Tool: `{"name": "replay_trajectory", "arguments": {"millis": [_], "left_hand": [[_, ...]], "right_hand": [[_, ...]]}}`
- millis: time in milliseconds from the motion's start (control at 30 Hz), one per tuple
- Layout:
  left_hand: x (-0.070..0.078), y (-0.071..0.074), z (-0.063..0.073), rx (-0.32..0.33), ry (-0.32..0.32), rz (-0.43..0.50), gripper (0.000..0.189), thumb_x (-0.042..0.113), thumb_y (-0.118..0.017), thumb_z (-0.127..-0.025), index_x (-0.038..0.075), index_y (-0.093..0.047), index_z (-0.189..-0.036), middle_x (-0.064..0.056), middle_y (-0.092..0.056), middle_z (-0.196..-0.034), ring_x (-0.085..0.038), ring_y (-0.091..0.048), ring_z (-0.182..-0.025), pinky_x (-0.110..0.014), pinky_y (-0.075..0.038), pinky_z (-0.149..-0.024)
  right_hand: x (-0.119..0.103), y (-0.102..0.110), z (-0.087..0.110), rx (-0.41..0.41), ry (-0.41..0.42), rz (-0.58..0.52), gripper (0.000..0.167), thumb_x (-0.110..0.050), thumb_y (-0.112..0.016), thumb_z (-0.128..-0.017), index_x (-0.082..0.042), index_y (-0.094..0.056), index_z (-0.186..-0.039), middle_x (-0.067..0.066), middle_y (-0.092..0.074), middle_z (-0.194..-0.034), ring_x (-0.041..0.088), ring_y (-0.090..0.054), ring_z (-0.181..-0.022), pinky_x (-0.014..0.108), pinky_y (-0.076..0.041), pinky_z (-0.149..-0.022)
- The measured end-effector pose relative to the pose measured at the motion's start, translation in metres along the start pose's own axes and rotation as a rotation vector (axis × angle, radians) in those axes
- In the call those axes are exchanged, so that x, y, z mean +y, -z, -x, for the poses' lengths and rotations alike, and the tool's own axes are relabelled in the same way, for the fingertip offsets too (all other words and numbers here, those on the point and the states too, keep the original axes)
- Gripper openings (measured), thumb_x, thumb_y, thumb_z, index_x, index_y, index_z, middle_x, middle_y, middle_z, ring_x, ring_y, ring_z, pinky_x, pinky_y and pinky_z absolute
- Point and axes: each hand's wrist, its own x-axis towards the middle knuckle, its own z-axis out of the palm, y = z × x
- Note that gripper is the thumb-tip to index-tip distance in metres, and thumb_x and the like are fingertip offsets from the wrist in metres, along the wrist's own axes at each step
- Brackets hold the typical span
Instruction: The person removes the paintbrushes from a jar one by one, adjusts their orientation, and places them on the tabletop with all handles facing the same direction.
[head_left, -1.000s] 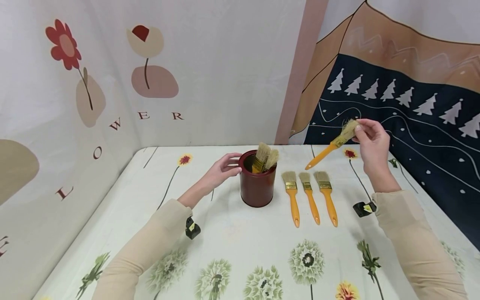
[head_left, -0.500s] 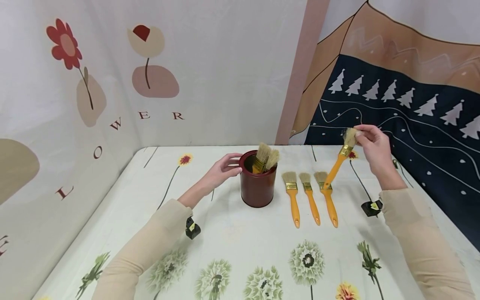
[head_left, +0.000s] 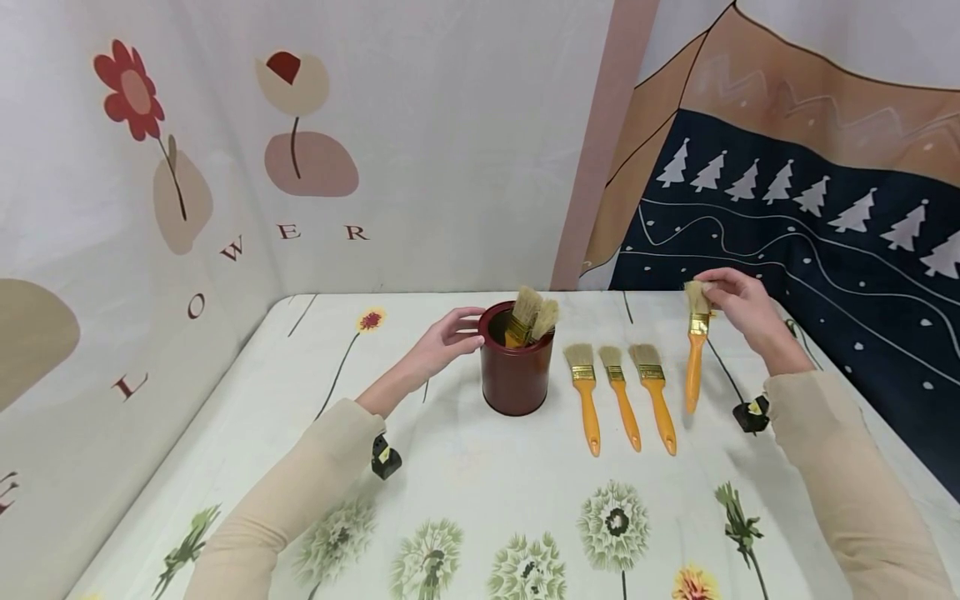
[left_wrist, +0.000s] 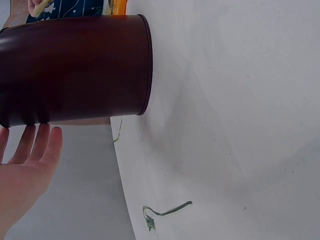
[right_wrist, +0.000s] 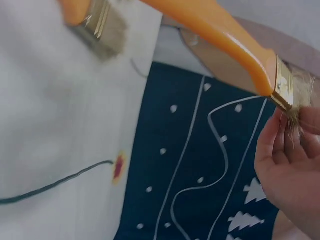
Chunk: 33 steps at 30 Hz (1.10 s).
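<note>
In the head view, my right hand (head_left: 738,310) pinches a paintbrush (head_left: 696,350) by its pale bristles. Its orange handle points down toward me, to the right of the row. The right wrist view shows the fingertips on the bristles beside the gold ferrule (right_wrist: 283,85). My left hand (head_left: 446,340) touches the left side of a dark red can (head_left: 514,379) near the rim, fingers fairly straight. Two paintbrushes (head_left: 527,306) stand in the can, bristles up. On the cloth right of it lie three paintbrushes (head_left: 583,392), side by side, bristles away from me.
A flower-printed white cloth (head_left: 465,467) covers the table. Printed curtains (head_left: 450,167) hang behind and at both sides, meeting the table's far edge. A black wrist camera (head_left: 752,414) hangs under the right sleeve, another (head_left: 386,457) under the left.
My right hand has come down and slightly toward me; the held paintbrush has swung from slanting left to nearly straight, its handle now right of the row. My left hand and the can stayed put.
</note>
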Motion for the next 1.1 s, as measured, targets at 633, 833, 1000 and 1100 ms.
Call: {"name": "replay_trajectory", "arguments": {"millis": [633, 833, 1000, 1100], "left_hand": [[0.023, -0.005, 0.009, -0.019, 0.016, 0.004, 0.047, 0.009, -0.052, -0.089, 0.003, -0.034, -0.132, -0.018, -0.039, -0.129, -0.029, -0.041, -0.116, -0.038, -0.038, -0.091], [0.023, -0.005, 0.008, -0.018, 0.027, 0.0, 0.048, 0.01, -0.053, -0.089, 0.004, -0.034, -0.132, -0.018, -0.039, -0.129, -0.028, -0.041, -0.116, -0.037, -0.038, -0.091], [0.01, -0.001, 0.003, -0.017, 0.021, 0.003, 0.048, 0.012, -0.054, -0.089, 0.007, -0.035, -0.133, -0.016, -0.039, -0.129, -0.028, -0.041, -0.116, -0.038, -0.038, -0.091], [0.0, 0.001, -0.001, -0.013, 0.02, 0.0, 0.048, 0.015, -0.055, -0.088, 0.011, -0.036, -0.132, -0.013, -0.041, -0.129, -0.026, -0.042, -0.115, -0.037, -0.038, -0.091]], "right_hand": [[-0.156, -0.026, 0.095, -0.407, -0.176, 0.067, 0.031, -0.011, -0.037, -0.095, 0.008, -0.039, -0.12, 0.015, -0.043, -0.111, 0.014, -0.044, -0.087, 0.02, -0.042, -0.073], [-0.141, -0.033, 0.093, -0.435, -0.224, 0.051, 0.032, -0.009, -0.037, -0.094, 0.008, -0.037, -0.121, 0.019, -0.038, -0.117, 0.02, -0.041, -0.093, 0.03, -0.041, -0.081], [-0.132, -0.036, 0.093, -0.439, -0.268, 0.042, 0.033, -0.011, -0.037, -0.094, 0.009, -0.037, -0.121, 0.02, -0.036, -0.121, 0.026, -0.039, -0.096, 0.038, -0.038, -0.086], [-0.127, -0.038, 0.094, -0.442, -0.298, 0.035, 0.034, -0.011, -0.037, -0.095, 0.009, -0.036, -0.122, 0.023, -0.033, -0.124, 0.028, -0.037, -0.099, 0.04, -0.037, -0.088]]}}
